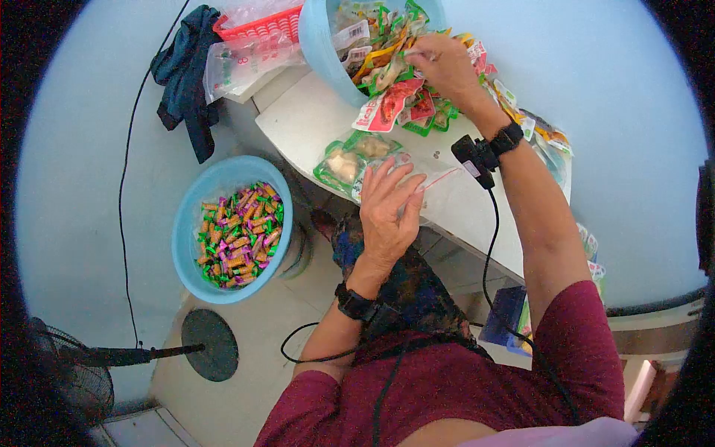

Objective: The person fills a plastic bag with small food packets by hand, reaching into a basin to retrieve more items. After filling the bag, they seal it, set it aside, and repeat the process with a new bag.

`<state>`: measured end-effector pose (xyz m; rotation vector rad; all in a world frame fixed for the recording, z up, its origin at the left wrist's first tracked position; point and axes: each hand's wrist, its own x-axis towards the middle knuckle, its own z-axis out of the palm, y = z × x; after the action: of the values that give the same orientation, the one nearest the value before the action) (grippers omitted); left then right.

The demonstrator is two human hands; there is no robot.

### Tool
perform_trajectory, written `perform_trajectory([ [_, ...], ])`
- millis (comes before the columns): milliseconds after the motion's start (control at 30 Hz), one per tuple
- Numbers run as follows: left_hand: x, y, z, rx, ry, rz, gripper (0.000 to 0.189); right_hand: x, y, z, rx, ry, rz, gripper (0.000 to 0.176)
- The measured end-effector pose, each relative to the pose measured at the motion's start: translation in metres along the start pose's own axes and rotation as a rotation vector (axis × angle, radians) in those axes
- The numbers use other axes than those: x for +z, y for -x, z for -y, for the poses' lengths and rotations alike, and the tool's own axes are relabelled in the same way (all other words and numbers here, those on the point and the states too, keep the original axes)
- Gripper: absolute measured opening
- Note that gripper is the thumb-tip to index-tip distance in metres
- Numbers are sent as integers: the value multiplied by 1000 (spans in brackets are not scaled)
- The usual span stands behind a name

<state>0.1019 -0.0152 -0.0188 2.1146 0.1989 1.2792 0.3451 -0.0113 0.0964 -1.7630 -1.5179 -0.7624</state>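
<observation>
Left hand (387,210), grip wide, pins a limp clear plastic bag (441,183); right hand (447,67) pinches a light, likely slippery colourful snack packet (402,61) by its edge.

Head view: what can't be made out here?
Head view throughout:
- Right hand grip: the fingertips are sunk among the packets in the upper basin, so I cannot tell whether it holds one.
- Clear bag: the left hand lies flat over it and hides the contents.
- Packet print: too small and blurred to read.
- Upper basin and red basket: cut off by the top edge.
- Fan: half lost in the dark lens rim.
</observation>
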Motion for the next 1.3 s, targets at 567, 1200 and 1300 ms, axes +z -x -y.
perform_trajectory([
  [567,10,3,-7,-26,41,-44,20,-114,103,36,980,-1178,-87,22],
  [1200,6,0,-20,2,11,-72,21,-95,189,110,1360,-1565,-18,35],
  [1300,4,0,-21,26,-20,-63,21,-82,182,113,1345,-1631,-67,34],
])
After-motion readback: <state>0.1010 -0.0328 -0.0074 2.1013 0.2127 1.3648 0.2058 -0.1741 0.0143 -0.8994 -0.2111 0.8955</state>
